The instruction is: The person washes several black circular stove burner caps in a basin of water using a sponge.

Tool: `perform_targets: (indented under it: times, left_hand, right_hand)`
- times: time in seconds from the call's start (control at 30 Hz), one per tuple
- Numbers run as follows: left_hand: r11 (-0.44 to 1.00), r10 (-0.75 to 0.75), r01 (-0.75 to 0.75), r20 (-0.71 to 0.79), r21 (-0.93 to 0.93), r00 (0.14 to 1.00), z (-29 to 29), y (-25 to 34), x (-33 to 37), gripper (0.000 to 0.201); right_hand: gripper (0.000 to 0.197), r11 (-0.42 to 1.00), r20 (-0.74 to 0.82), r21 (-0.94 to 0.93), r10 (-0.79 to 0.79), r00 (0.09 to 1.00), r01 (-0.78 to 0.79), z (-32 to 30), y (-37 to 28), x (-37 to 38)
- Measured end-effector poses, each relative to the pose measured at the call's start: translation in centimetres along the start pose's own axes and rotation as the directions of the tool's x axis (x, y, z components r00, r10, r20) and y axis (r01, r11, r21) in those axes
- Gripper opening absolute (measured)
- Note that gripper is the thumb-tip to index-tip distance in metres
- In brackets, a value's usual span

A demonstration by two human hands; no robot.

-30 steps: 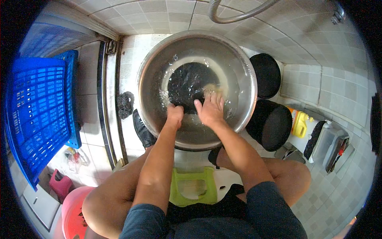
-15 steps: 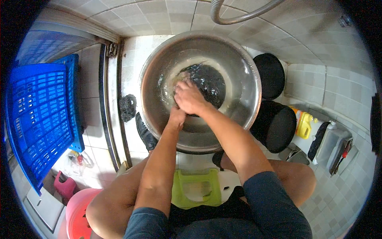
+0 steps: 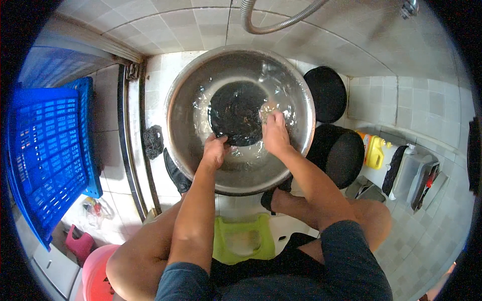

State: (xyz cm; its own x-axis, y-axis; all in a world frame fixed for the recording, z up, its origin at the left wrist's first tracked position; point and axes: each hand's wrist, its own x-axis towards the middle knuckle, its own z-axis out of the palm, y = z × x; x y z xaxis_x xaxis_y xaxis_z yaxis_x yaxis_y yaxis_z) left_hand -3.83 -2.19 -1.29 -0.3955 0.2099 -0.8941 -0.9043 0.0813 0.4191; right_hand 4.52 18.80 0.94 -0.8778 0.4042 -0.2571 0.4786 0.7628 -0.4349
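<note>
A wide steel basin (image 3: 175,145) holds water, and a black round thing (image 3: 236,113) lies low in it; its exact kind does not show through the ripples. My left hand (image 3: 215,150) is at the near left edge of that thing, closed on its rim with the thumb on top. On the opposite side my right hand (image 3: 275,133) dips into the water at the thing's right edge. Its fingers are curled, with a blurred pale patch at their tips. What they hold, if anything, I cannot make out.
Two black round things (image 3: 325,94) (image 3: 341,155) stand right of the basin, near a yellow bottle (image 3: 374,152) and a clear plastic container (image 3: 409,173). A blue basket (image 3: 47,150) is at left, a green stool (image 3: 244,241) before me, a metal hose (image 3: 273,27) above. A dark scrubber (image 3: 153,142) lies left.
My hands were close together at the black thing's left side. Now they are apart, the right one moved to its right edge. More of the black thing shows.
</note>
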Motion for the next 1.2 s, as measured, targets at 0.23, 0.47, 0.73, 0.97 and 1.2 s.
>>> perform_targets:
  times: [0.23,0.47,0.73,0.97,1.2]
  left_hand:
    - [0.968,-0.099,0.092,-0.019,-0.235,0.995,1.3,-2.6,0.7,0.029]
    - [0.875,-0.227,0.183,-0.046,-0.447,0.973,2.4,-5.4,1.6,0.024]
    - [0.842,-0.171,0.108,0.071,0.529,0.983,4.2,-4.1,-3.9,0.024]
    - [-0.105,0.389,-0.167,0.195,0.98,0.9,6.4,3.0,-11.1,0.062]
    - [-0.271,0.596,-0.577,0.605,0.77,0.527,2.2,-0.6,-5.9,0.062]
  right_hand:
    - [0.029,0.751,-0.207,0.453,0.613,0.763,-0.48,4.1,-1.2,1.7]
    - [0.038,0.542,0.17,0.528,0.687,0.707,-0.654,11.7,-4.8,-6.3]
    - [0.031,0.035,0.353,0.813,0.764,0.54,-0.581,6.0,-0.4,-4.4]
    - [0.043,0.307,0.46,0.643,0.577,0.674,-0.702,-3.8,0.1,-3.0]
    - [0.049,0.296,0.491,0.691,0.477,0.729,-0.659,-8.9,-4.0,-2.4]
